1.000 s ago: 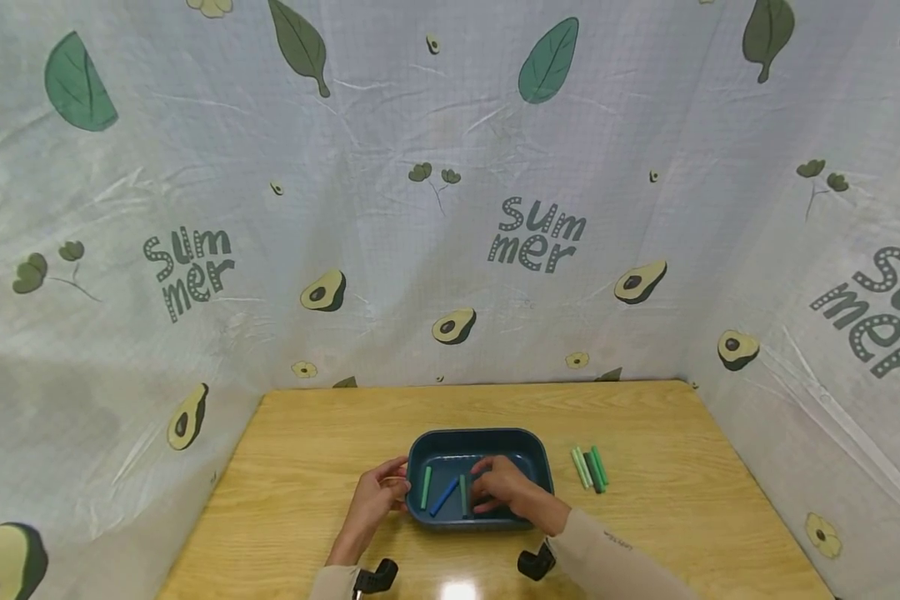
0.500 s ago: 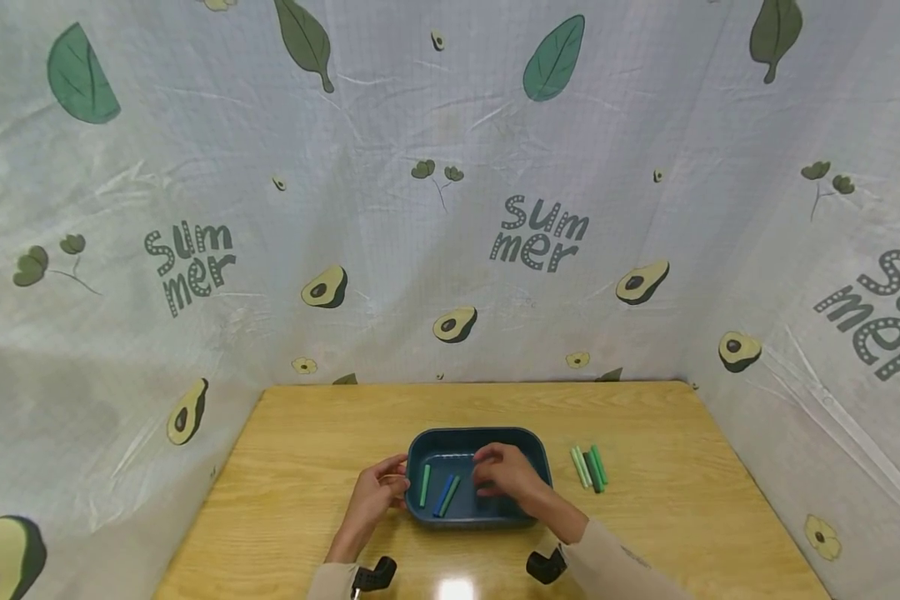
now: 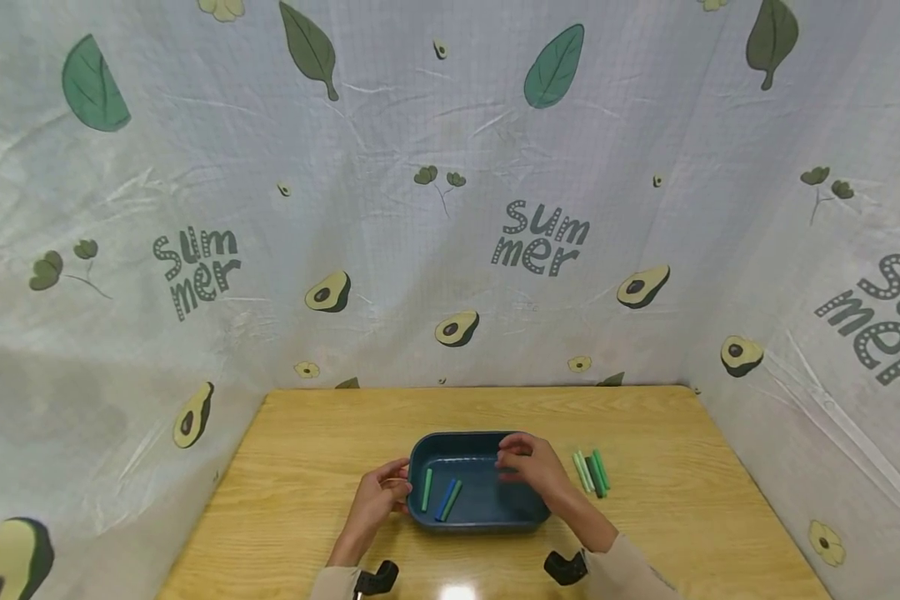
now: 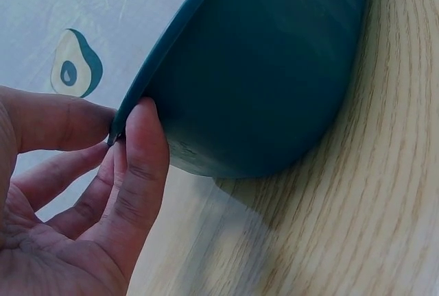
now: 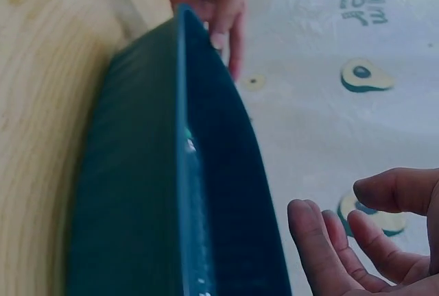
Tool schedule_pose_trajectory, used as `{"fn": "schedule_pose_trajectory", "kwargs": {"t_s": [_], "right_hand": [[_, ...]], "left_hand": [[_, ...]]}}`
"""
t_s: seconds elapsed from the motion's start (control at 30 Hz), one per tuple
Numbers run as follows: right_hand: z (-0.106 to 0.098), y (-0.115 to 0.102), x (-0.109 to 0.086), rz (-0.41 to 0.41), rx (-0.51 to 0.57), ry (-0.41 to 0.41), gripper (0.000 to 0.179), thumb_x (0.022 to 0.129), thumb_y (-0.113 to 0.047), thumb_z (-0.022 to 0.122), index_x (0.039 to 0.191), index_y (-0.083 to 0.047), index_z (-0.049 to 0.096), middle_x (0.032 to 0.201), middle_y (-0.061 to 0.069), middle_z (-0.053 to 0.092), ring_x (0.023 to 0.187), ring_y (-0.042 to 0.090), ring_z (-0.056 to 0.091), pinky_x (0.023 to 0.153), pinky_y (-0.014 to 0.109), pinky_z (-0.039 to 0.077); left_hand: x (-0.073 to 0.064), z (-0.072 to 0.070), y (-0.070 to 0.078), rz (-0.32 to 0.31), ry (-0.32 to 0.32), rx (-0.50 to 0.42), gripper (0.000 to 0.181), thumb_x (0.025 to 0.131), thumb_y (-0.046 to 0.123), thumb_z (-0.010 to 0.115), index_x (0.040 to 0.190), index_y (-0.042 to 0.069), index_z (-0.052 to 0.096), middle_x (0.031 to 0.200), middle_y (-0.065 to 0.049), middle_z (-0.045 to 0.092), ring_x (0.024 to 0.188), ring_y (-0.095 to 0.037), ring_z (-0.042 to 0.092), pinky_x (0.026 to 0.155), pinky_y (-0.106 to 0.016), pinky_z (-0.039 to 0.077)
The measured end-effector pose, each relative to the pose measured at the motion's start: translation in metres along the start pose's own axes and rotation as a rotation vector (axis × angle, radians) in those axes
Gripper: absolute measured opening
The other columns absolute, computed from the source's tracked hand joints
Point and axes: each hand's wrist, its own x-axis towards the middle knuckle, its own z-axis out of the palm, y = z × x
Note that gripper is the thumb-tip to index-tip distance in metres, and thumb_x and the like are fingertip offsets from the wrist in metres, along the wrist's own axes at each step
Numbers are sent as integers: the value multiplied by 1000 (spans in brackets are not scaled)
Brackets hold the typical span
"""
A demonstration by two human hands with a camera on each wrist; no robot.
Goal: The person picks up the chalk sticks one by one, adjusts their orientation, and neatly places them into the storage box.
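Observation:
A dark blue-green rectangular tray [image 3: 491,526] stands on the wooden table. At its left end my left hand [image 3: 375,497] pinches the rim, thumb inside and fingers outside, as the left wrist view shows on the tray wall [image 4: 260,70]. Inside, toward the left, lie a green chalk-like stick [image 3: 427,490], a blue stick [image 3: 446,500] and a darker green stick [image 3: 453,501], the last two side by side and slanted. My right hand [image 3: 532,467] hovers over the tray's right part, fingers loosely bent. In the right wrist view that hand [image 5: 363,248] holds nothing between thumb and fingers.
Right of the tray, several sticks lie close together on the table [image 3: 330,417]: pale green sticks [image 3: 583,472], a dark green stick [image 3: 595,476] and a bright green stick [image 3: 602,469]. A white printed sheet [image 3: 390,350] hangs behind and at both sides.
The darker green stick has gone from upright beside the right fingers to slanting against the blue one, released. My right hand has moved up and right. The left hand stays at the rim.

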Motion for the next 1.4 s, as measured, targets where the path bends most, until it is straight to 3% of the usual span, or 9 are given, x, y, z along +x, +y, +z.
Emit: {"fn": "schedule_pose_trajectory", "kwargs": {"t_s": [0.23, 0.43, 0.67, 0.87, 1.0, 1.13, 1.3, 1.4], "right_hand": [[-17, -11, -10, -32, 21, 66, 27, 93, -5, 61, 117, 6, 57, 99, 14, 62, 95, 32, 67, 80, 40, 60], [-31, -18, -16, -25, 21, 135, 30, 93, -5, 62, 121, 5, 56, 112, 23, 61, 98, 30, 67, 81, 37, 60], [-48, -20, -25, -58, 14, 193, 29, 92, -5, 63, 119, 1, 57, 116, 24, 60, 102, 33, 66, 87, 44, 58], [-63, -20, -31, -64, 1, 258, 32, 93, -7, 64, 122, 1, 56, 110, 11, 64, 97, 17, 68, 87, 39, 58], [-71, -19, -35, -75, -37, 311, 32, 94, -8, 63, 123, 1, 56, 111, 12, 63, 91, 6, 67, 84, 32, 59], [-78, -14, -38, -86, -70, 359, 31, 94, -8, 62, 124, 0, 56, 114, 14, 62, 91, 4, 67, 83, 29, 59], [-84, -5, -41, -77, -100, 419, 30, 95, -8, 61, 124, -2, 56, 117, 16, 62, 96, 11, 68, 82, 25, 58], [-88, -1, -43, -78, -121, 469, 30, 95, -9, 61, 124, -2, 57, 119, 18, 62, 93, 5, 67, 80, 22, 57]], "left_hand": [[0, 0, 0, 8, 0, -7, 49, 88, -4, 59, 136, -7, 52, 116, -23, 54, 82, -13, 58, 64, -39, 58], [-1, 0, 3, 22, 5, -7, 48, 88, -4, 60, 135, -8, 52, 115, -23, 54, 83, -14, 59, 62, -37, 58], [2, 0, -2, -1, 12, 17, 49, 87, -7, 59, 136, -8, 52, 114, -22, 55, 83, -14, 58, 61, -34, 57], [6, 1, -7, 8, 8, 14, 50, 86, -6, 60, 136, -8, 51, 113, -22, 55, 82, -14, 57, 61, -34, 57], [4, 1, -3, 3, 17, 9, 50, 86, -5, 61, 135, -7, 52, 112, -20, 56, 82, -14, 57, 61, -34, 57], [1, 2, 1, 1, 22, 7, 50, 86, -5, 60, 136, -6, 53, 113, -20, 55, 83, -15, 57, 61, -33, 57], [0, 1, 1, 10, 13, 5, 49, 87, -4, 60, 136, -6, 52, 113, -21, 55, 83, -15, 58, 62, -33, 57], [0, 1, 0, 8, 9, 5, 49, 87, -4, 60, 135, -6, 53, 112, -19, 55, 82, -15, 58, 62, -35, 58]]}}
